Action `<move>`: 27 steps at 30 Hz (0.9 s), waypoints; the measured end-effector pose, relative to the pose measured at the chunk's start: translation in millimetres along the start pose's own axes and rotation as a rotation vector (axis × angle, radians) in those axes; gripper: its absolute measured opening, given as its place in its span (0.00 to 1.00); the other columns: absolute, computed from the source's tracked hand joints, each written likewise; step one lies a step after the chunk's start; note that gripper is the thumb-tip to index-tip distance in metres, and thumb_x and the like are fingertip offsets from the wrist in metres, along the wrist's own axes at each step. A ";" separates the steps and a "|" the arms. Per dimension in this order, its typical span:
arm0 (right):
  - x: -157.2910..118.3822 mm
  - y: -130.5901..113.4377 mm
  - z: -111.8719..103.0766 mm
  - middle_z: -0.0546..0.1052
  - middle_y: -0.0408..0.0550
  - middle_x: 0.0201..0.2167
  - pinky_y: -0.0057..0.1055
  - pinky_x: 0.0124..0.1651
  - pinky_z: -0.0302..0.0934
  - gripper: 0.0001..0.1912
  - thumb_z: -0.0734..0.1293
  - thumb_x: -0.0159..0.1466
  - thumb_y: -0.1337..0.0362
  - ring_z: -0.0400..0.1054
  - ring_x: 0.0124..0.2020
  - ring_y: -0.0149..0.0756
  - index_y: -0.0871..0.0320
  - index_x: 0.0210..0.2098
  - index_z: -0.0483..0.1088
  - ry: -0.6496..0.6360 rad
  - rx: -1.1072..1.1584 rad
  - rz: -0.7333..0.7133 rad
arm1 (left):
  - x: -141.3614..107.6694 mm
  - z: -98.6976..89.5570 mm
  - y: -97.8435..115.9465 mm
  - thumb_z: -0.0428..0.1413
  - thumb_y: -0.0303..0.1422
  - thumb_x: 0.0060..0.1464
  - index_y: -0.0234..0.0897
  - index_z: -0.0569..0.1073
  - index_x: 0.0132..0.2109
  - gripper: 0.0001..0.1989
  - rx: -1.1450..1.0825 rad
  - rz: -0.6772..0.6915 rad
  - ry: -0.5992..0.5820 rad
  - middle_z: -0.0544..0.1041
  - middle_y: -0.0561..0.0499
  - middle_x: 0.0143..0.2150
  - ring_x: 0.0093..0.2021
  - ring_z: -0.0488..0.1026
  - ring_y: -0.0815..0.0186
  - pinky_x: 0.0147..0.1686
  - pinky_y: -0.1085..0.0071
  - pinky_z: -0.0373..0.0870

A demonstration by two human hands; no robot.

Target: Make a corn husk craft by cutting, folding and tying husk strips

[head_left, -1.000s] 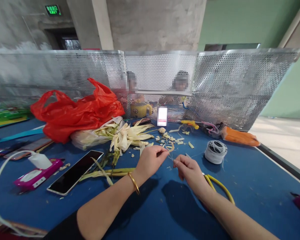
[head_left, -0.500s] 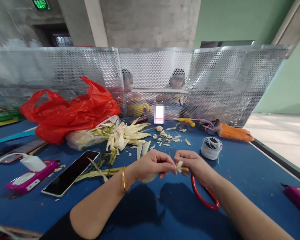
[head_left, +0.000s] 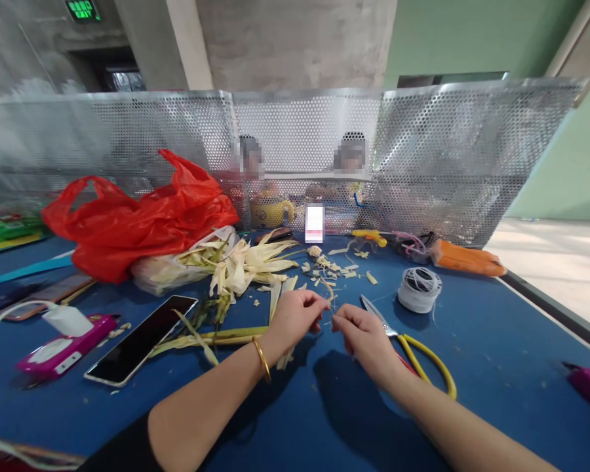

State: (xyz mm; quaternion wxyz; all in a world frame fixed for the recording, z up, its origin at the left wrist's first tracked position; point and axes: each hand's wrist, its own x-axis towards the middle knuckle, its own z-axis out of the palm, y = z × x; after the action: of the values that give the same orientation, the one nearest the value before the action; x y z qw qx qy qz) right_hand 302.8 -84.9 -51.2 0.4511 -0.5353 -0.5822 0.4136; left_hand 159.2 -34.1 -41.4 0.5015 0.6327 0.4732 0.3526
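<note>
My left hand [head_left: 299,313] is closed in a pinch above the blue table, with a thin brownish strand [head_left: 330,292] at its fingertips; whether it is held or lies behind I cannot tell. Just to the right, my right hand [head_left: 361,333] is pinched too, its fingertips a small gap from the left's. Anything in either pinch is too small to make out. Scissors [head_left: 407,347] with yellow and red handles lie beside and partly under the right hand. Beyond the hands are scattered pale husk scraps [head_left: 334,267] and a heap of corn husks [head_left: 248,262].
A roll of white string [head_left: 419,290] stands at right, near an orange pouch [head_left: 467,258]. On the left lie a phone [head_left: 140,341], a purple power strip [head_left: 63,347] and a red plastic bag [head_left: 142,213]. A perforated metal screen [head_left: 295,124] closes off the back; people sit behind it.
The pale husk piece at my fingertips is no longer visible there. My hands have moved slightly apart and left, and the right hand has come off the scissors, exposing blades and yellow handle.
</note>
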 end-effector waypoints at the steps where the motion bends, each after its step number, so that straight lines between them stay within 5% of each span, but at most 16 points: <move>1: 0.3 -1.4 -2.6 0.58 0.37 0.16 0.26 0.25 0.46 0.14 0.61 0.59 0.60 0.52 0.21 0.28 0.56 0.19 0.58 0.002 -0.107 -0.088 | -1.4 0.6 -0.3 0.54 0.34 0.50 0.35 0.74 0.28 0.08 0.083 0.037 -0.015 0.69 0.56 0.18 0.19 0.68 0.70 0.22 0.74 0.63; 4: 2.0 -5.2 -10.9 0.58 0.38 0.18 0.26 0.26 0.45 0.15 0.60 0.60 0.64 0.51 0.23 0.28 0.56 0.19 0.53 -0.010 -0.305 -0.253 | -6.1 2.2 -0.5 0.53 0.33 0.50 0.36 0.75 0.27 0.10 0.295 0.127 -0.068 0.71 0.54 0.18 0.20 0.69 0.68 0.24 0.74 0.61; 8: 5.8 -5.5 -17.3 0.60 0.38 0.18 0.26 0.26 0.46 0.13 0.59 0.60 0.67 0.53 0.23 0.29 0.56 0.20 0.56 -0.005 -0.409 -0.272 | -9.5 5.0 -0.8 0.55 0.33 0.49 0.37 0.75 0.23 0.10 0.376 0.120 -0.052 0.71 0.53 0.16 0.19 0.68 0.68 0.23 0.74 0.59; 12: 9.0 -1.0 -18.6 0.63 0.37 0.17 0.26 0.25 0.46 0.07 0.61 0.61 0.64 0.54 0.21 0.29 0.56 0.31 0.69 0.011 -0.410 -0.207 | -8.5 8.2 -0.9 0.58 0.32 0.47 0.34 0.73 0.23 0.08 -0.077 -0.153 -0.129 0.70 0.54 0.18 0.17 0.66 0.71 0.21 0.75 0.62; 18: 8.2 2.2 -18.6 0.59 0.35 0.17 0.26 0.25 0.46 0.08 0.62 0.60 0.63 0.53 0.20 0.29 0.56 0.37 0.71 0.033 -0.324 -0.230 | -4.0 6.4 2.2 0.57 0.29 0.50 0.31 0.74 0.34 0.04 -0.614 -0.548 -0.257 0.77 0.49 0.26 0.25 0.75 0.67 0.21 0.76 0.68; 22: 7.2 -0.4 -19.4 0.54 0.34 0.16 0.26 0.25 0.46 0.06 0.61 0.59 0.67 0.51 0.20 0.28 0.56 0.34 0.69 0.024 -0.322 -0.242 | 0.7 4.7 0.1 0.57 0.28 0.52 0.29 0.75 0.35 0.04 -0.776 -0.630 -0.282 0.78 0.49 0.28 0.29 0.77 0.67 0.21 0.79 0.69; 27: 7.2 -2.2 -17.1 0.62 0.39 0.20 0.27 0.25 0.48 0.07 0.65 0.58 0.63 0.55 0.22 0.29 0.55 0.30 0.76 0.074 -0.463 -0.259 | 4.1 4.9 -4.1 0.56 0.28 0.55 0.28 0.74 0.36 0.05 -0.897 -0.668 -0.244 0.77 0.50 0.26 0.23 0.75 0.70 0.22 0.79 0.70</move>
State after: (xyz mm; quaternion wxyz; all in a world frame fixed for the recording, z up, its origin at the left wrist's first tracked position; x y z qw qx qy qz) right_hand 318.6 -77.9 -44.1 0.3867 -0.5599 -0.7082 0.1882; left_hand 164.0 -31.4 -46.7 0.8562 0.2101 0.3903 0.2655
